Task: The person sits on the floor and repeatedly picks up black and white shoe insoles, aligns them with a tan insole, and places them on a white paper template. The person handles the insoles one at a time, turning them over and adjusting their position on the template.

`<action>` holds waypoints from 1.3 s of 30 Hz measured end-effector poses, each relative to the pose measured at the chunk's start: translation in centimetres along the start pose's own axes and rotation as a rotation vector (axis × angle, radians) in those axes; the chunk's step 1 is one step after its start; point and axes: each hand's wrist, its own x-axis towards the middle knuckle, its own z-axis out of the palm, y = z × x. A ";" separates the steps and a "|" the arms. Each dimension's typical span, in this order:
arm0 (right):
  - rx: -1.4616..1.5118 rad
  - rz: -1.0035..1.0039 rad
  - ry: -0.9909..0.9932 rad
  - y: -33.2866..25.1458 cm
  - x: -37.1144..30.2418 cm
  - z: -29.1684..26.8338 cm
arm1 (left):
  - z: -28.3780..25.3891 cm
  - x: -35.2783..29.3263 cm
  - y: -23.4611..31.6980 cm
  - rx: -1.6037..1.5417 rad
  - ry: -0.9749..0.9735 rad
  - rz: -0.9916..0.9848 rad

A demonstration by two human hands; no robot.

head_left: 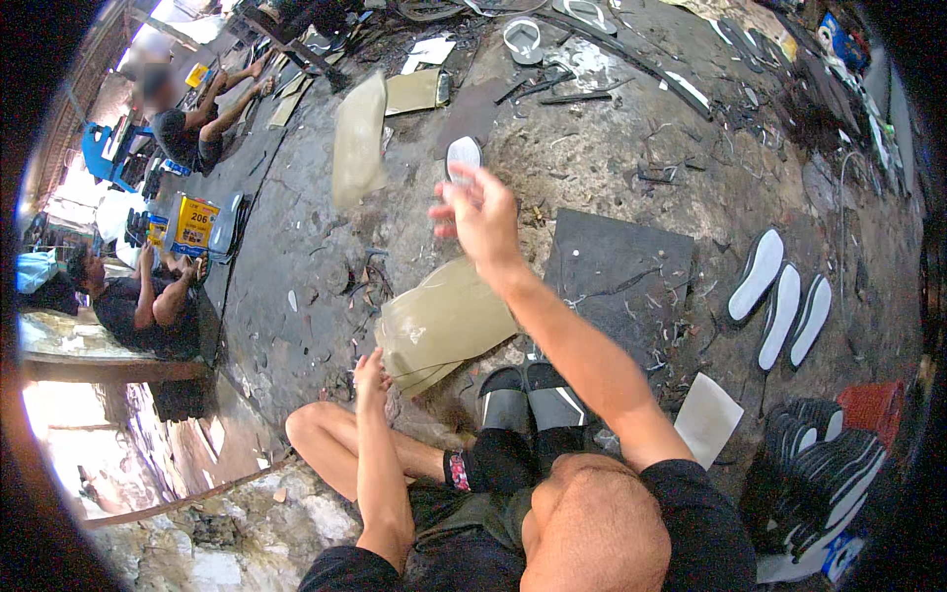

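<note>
The right hand [480,222], fingers spread, partly covers a white sole [463,156]; the left hand [371,378] is at tan sheets [449,314].

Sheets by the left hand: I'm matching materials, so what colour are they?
The sheets are khaki tan, best seen in the head view.

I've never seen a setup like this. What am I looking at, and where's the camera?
There is no machine here: a person is using two bare hands. The single picture looks down from a wide fisheye camera worn on the head, so straight edges bend. On the floor lie tan sheets, a dark flat sheet and, to the right, three white-topped soles. The left hand is by the tan sheets' edge; the blurred right hand is near a lone pale sole. Whether either holds anything, I can't tell.
</note>
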 end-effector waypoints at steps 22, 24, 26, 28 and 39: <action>-1.045 -0.316 -0.206 2.9 -13.0 -4.8 | 14.4 -23.7 9.1 0.074 -0.185 0.711; -1.030 -0.244 -0.243 4.1 -13.2 -5.6 | 14.1 -23.7 8.7 0.122 -0.091 0.739; -0.778 -0.186 -0.112 5.8 -12.9 -7.7 | 12.5 -21.3 7.9 0.031 -0.034 0.733; -0.540 -0.074 0.093 6.8 -12.2 -12.3 | 10.6 -20.6 8.4 -0.179 0.006 0.656; -0.466 0.103 0.288 -3.7 -16.1 -33.0 | 7.8 -14.1 5.9 0.023 -0.100 0.567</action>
